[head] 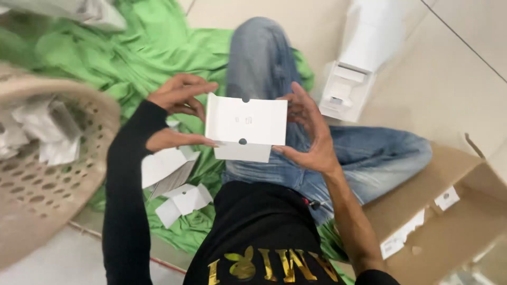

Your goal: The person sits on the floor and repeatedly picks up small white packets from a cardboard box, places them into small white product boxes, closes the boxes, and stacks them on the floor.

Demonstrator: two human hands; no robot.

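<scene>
Hands first: our left hand (pixel 177 113) grips the left edge of a small white carton (pixel 246 126), thumb below and fingers curled over the top; our right hand (pixel 309 134) clasps its right edge. We hold the carton above our lap, over the jeans (pixel 264 58). Folded white boxes (pixel 174 182) lie on green cloth (pixel 137 53) beneath. Perforated beige basket (pixel 47 184) sits further left, brown cardboard box (pixel 449 221) to the right.
</scene>
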